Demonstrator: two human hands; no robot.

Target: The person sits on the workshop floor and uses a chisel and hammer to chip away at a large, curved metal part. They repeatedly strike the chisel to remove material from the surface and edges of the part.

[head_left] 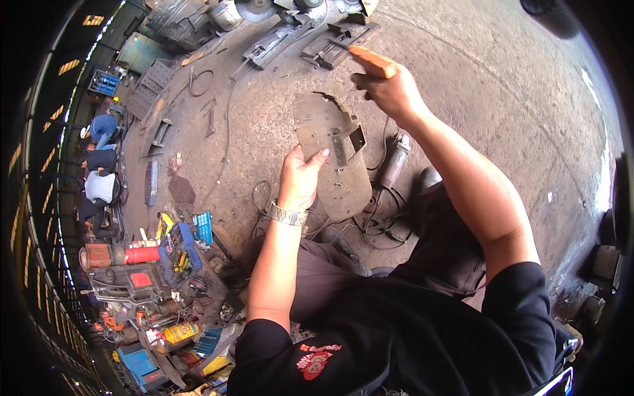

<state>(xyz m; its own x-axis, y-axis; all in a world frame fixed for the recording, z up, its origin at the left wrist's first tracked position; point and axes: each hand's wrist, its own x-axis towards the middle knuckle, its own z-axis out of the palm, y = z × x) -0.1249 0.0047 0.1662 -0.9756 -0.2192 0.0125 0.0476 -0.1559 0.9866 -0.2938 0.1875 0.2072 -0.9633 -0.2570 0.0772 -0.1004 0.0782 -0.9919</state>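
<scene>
My left hand point(302, 175) is closed on the edge of a grey metal plate point(347, 188), thumb lying on its face. The plate has a rounded far end, small holes and a raised angular bracket point(355, 140) on its right side. Beyond the plate, my right hand point(393, 89) is raised and wrapped round a tool with an orange-brown handle point(371, 61). A thin dark part sticks out from that handle; its kind is unclear. Right of the plate, an angle grinder point(395, 162) lies on the floor by my leg, its cable looped nearby.
Metal fixtures point(340, 45) stand on the concrete floor ahead. At left lie a red cylinder point(142, 255), a blue tool box point(181, 251), a yellow bottle point(179, 332) and many loose tools. Several people crouch at far left, one in a blue top point(104, 129). A cable point(228, 125) crosses the floor.
</scene>
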